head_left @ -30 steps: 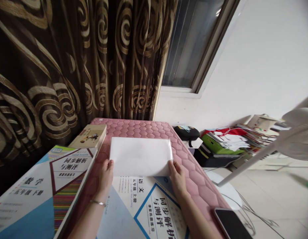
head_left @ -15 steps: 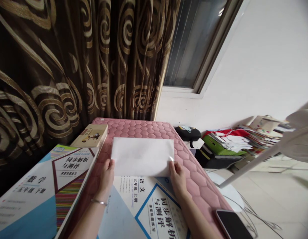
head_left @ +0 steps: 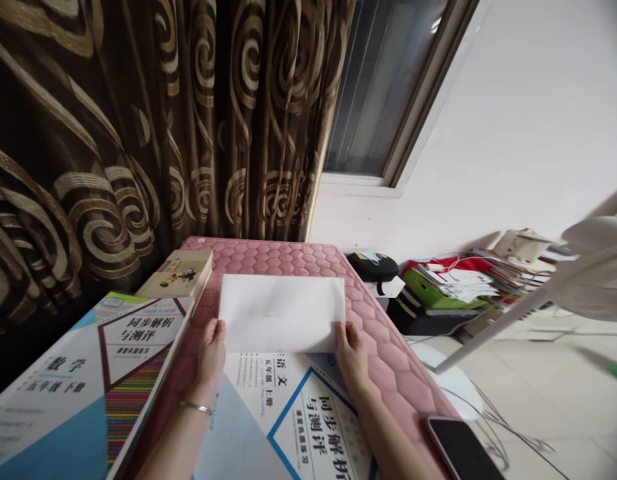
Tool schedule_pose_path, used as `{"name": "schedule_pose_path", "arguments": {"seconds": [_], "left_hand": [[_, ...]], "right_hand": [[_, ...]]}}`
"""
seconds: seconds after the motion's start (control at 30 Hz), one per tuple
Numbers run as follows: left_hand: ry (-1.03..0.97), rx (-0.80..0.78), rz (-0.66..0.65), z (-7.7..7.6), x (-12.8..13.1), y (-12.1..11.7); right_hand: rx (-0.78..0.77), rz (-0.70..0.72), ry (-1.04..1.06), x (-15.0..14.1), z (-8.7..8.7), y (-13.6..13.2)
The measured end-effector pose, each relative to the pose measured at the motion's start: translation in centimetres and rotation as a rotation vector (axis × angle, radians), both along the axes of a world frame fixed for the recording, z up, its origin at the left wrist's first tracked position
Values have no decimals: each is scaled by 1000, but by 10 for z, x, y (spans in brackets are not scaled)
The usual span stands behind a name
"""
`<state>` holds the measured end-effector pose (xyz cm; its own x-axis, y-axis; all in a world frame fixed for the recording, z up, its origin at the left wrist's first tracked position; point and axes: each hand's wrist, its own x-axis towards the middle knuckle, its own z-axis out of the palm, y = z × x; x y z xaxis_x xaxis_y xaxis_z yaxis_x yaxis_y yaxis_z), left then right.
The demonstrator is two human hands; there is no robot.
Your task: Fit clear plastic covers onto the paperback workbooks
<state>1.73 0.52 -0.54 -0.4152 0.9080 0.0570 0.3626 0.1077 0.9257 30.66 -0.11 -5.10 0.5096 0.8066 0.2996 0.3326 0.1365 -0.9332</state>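
A blank white sheet of paper [head_left: 282, 312], perhaps folded, spans the space between my two hands. At its lower left edge, my left hand [head_left: 212, 353] grips it, a silver bracelet around the wrist. The lower right edge is pinched by my right hand [head_left: 352, 353], thumb on top. Below the paper lies a workbook [head_left: 253, 417] with a white and blue cover, its top part hidden by the sheet. To the left of my left hand is another workbook [head_left: 63, 400] with a striped panel on its cover.
Everything rests on a pink quilted mattress [head_left: 388, 360]. A thick tan book [head_left: 181, 273] lies beyond the left workbook. A phone [head_left: 461, 447] sits near the right edge. Beyond stand a white fan [head_left: 488, 327], a black case [head_left: 373, 268] and piled papers [head_left: 461, 283].
The view has shifted slightly, so the whole scene sits a little further left. Both hands still hold the paper in nearly the same place.
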Motion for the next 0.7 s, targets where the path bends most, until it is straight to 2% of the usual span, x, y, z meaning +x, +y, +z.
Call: {"name": "schedule_pose_path", "arguments": {"seconds": [0.17, 0.37, 0.47, 0.53, 0.6, 0.67, 0.7], "left_hand": [[51, 22, 12, -3, -1, 2], [171, 64, -19, -17, -5, 15], [340, 29, -25, -11, -3, 18], [530, 45, 1, 2, 5, 8], [735, 109, -11, 15, 20, -15], [890, 228, -189, 19, 38, -49], [957, 289, -242, 15, 47, -68]], "right_hand": [[7, -50, -82, -2, 1, 2], [35, -57, -85, -10, 9, 2], [1, -44, -73, -11, 13, 4], [-43, -37, -75, -10, 15, 9], [-87, -37, -98, -9, 16, 16], [-124, -45, -140, -7, 14, 24], [-141, -51, -160, -6, 13, 28]]}}
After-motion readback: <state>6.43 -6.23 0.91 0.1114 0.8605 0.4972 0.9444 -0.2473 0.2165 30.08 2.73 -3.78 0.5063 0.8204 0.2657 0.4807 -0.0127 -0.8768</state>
